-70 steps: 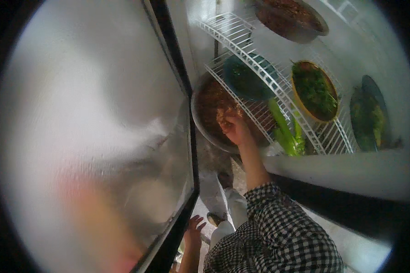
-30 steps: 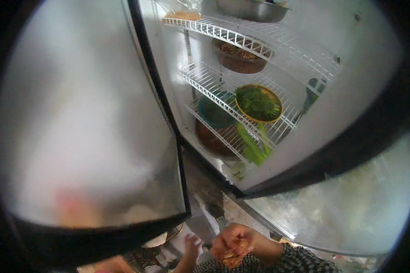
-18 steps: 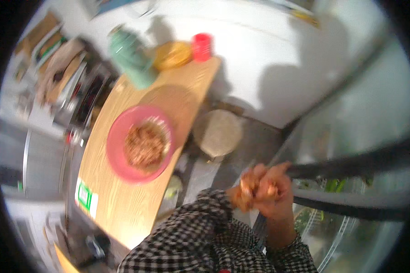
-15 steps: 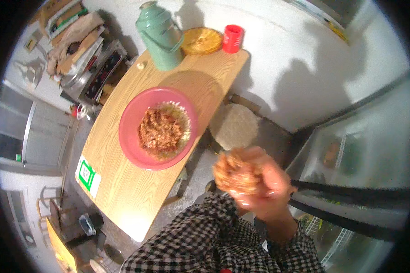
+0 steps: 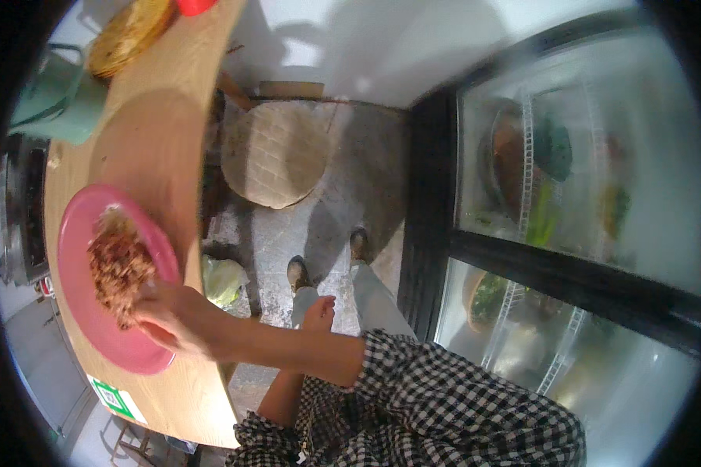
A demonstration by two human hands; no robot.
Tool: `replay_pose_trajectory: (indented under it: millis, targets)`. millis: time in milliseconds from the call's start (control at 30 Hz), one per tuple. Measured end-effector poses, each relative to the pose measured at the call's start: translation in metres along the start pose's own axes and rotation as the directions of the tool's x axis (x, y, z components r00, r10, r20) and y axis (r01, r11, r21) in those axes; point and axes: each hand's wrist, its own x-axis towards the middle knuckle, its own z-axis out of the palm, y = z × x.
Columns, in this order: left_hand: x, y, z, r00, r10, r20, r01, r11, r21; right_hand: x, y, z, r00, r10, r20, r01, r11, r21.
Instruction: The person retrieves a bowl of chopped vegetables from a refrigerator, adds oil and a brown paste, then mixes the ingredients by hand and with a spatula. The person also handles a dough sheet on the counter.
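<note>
A pink plastic bowl [image 5: 74,292] stands on the wooden table at the left and holds a mound of reddish-brown minced meat [image 5: 121,265]. Pale chopped bits show along the mound's far edge. My right hand [image 5: 167,315] reaches across to the bowl's near side, its fingers curled on the meat; their tips are partly hidden. Below that forearm, my left hand [image 5: 319,313] hangs over the floor with nothing in it, its fingers loosely apart. The right forearm hides part of the left arm.
Beyond the bowl on the table [image 5: 160,140] stand a green thermos flask [image 5: 62,101], a round yellow tray [image 5: 132,35] and a red cup [image 5: 195,6]. A round-topped stool [image 5: 276,154] and a cabbage [image 5: 224,282] are beside the table. A glass-doored fridge [image 5: 584,265] fills the right side.
My view has swung right, shifting the table and bowl leftward. The hands have separated: the right has gone from the lump of minced meat held before me to the bowl, the left hangs low.
</note>
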Motion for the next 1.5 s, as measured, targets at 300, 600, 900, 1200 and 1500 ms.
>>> replay_pose_trajectory:
  millis: [300, 600, 900, 1200, 1500]
  targets:
    - [0.061, -0.055, 0.071, 0.916, -0.401, 0.028, 0.382, 0.848, -0.368, -0.202, 0.149, -0.288, 0.751, 0.484, -0.449, -0.576, 0.812, -0.088]
    - [0.178, -0.103, 0.136, 0.907, -0.408, 0.109, 0.417, 0.826, -0.380, -0.416, 0.458, -0.445, 0.328, 0.649, -0.687, -0.931, 0.346, -0.117]
    - [0.246, -0.136, 0.131, 0.864, -0.499, 0.061, 0.466, 0.751, -0.467, -0.459, 0.610, -0.467, 0.427, 0.627, -0.652, -0.867, 0.078, -0.493]
    - [0.270, -0.124, 0.121, 0.871, -0.483, 0.084, 0.460, 0.744, -0.485, -0.463, 0.637, -0.465, 0.370, 0.655, -0.658, -0.814, -0.113, -0.570]
    - [0.284, -0.123, 0.119, 0.869, -0.483, 0.110, 0.472, 0.740, -0.479, -0.486, 0.615, -0.521, 0.142, 0.405, -0.903, -0.990, 0.072, -0.124]
